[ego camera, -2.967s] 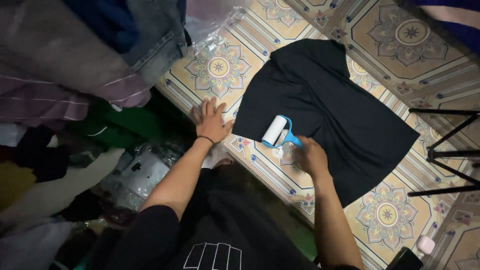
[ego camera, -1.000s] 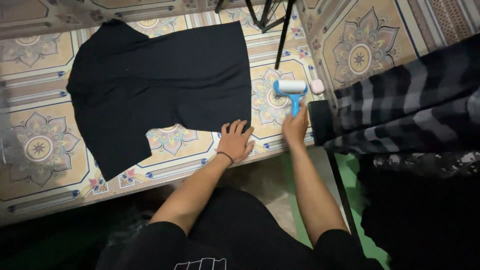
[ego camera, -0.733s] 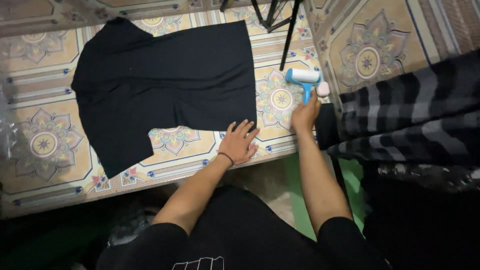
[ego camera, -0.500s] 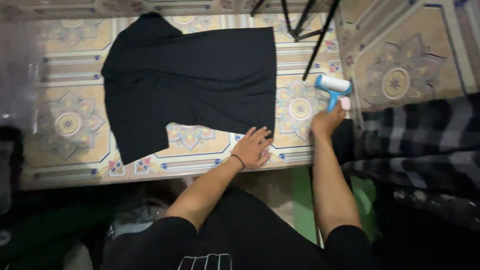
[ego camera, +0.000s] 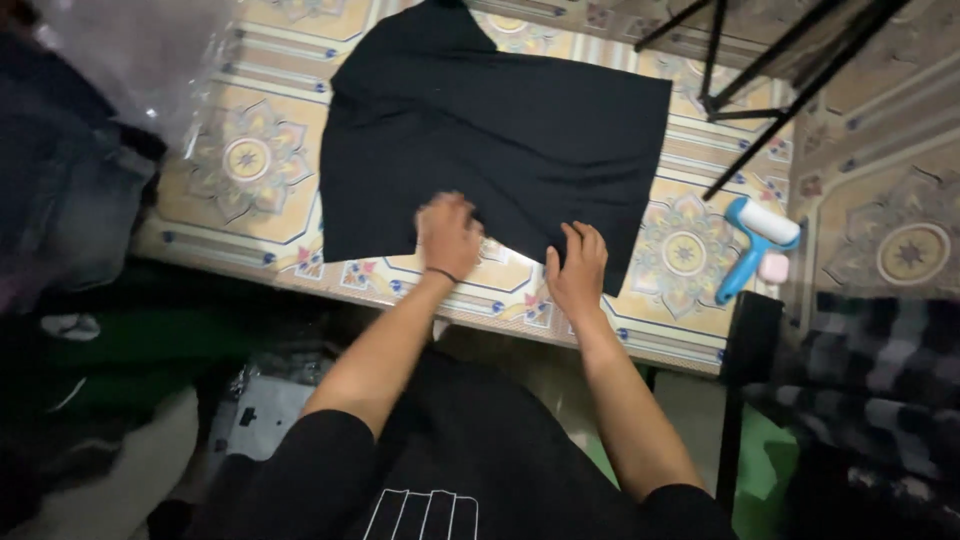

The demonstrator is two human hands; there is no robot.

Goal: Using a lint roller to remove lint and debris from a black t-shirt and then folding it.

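Set down the blue lint roller (ego camera: 757, 246) at right of frame, then brought right hand (ego camera: 577, 272), fingers spread, and blurred left hand (ego camera: 448, 236), state unclear, onto black shirt (ego camera: 500, 140) hem.

Patterned tile floor (ego camera: 250, 160) — bearing black shirt (ego camera: 500, 130), blue lint roller (ego camera: 757, 245), tripod legs (ego camera: 730, 100).

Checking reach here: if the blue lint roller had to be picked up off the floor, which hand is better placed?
Probably the right hand: it rests at the black shirt's hem, nearer the lint roller than the left hand.
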